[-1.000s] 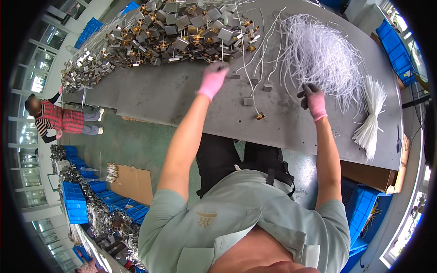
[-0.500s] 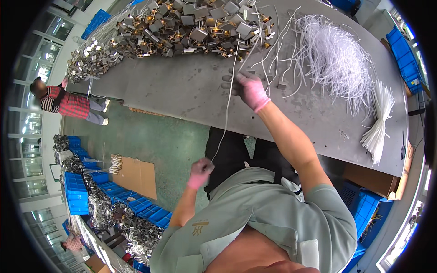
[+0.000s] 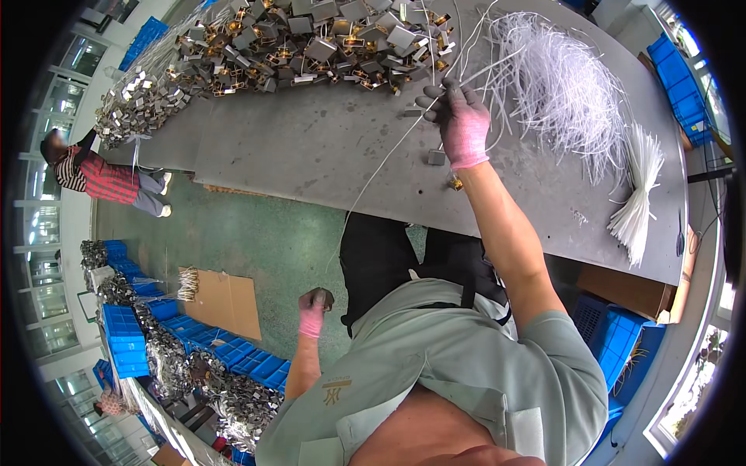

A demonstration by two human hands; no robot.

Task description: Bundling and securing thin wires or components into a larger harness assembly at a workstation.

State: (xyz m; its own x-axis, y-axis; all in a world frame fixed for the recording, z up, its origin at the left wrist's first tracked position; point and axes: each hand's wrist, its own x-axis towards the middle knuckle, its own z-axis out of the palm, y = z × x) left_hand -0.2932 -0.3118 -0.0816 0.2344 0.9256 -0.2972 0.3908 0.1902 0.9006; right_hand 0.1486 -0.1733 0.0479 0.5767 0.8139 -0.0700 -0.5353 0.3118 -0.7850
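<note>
My right hand [image 3: 465, 128], in a pink glove with grey fingers, is over the worktable with its fingers bent around a thin white wire [image 3: 388, 151]. That wire slants down past the table's front edge toward my left hand [image 3: 315, 304], and fades against the floor. My left hand is a closed fist, low and left of my legs. A flat white strip [image 3: 497, 68] runs out beside my right fingertips. Below that hand lie a small grey block [image 3: 436, 158] and a copper-coloured coil piece [image 3: 456, 185].
Grey blocks with copper coils [image 3: 318, 46] are heaped along the table's far side. Loose white wires [image 3: 559, 93] and a tied white bundle [image 3: 641, 194] lie at the right. Blue crates [image 3: 124, 342] stand at the left. Another person [image 3: 105, 175] works at the table's far left.
My right hand has moved right and away from me, toward the loose wires. My left hand has moved left and slightly down, and the wire between them slants more.
</note>
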